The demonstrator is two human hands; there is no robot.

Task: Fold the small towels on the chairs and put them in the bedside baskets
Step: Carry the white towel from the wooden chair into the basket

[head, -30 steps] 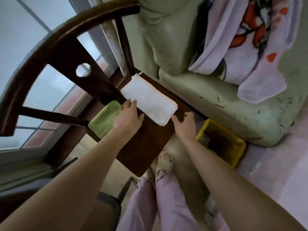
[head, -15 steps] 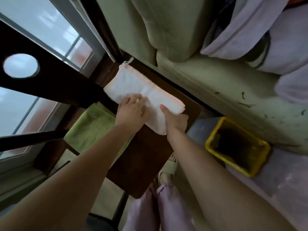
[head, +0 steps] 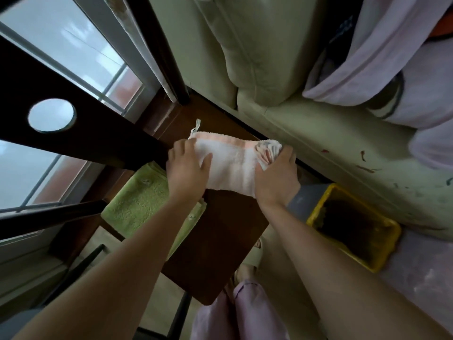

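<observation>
While both hands grip the folded white towel (head: 230,165) on the chair seat (head: 220,241), left hand (head: 187,168) and right hand (head: 275,179) at opposite ends, uneven lifting could unfold it short of the yellow basket (head: 353,229) beside the seat.

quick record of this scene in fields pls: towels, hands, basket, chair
white towel: folded white towel with a pink stripe, on the chair seat
green towel: green towel lies flat on the seat, partly under the left forearm
left hand: left hand grips the white towel's left end
right hand: right hand grips its right end, bunching the cloth
basket: yellow basket on the floor beside the chair
chair: dark wooden chair seat
</observation>
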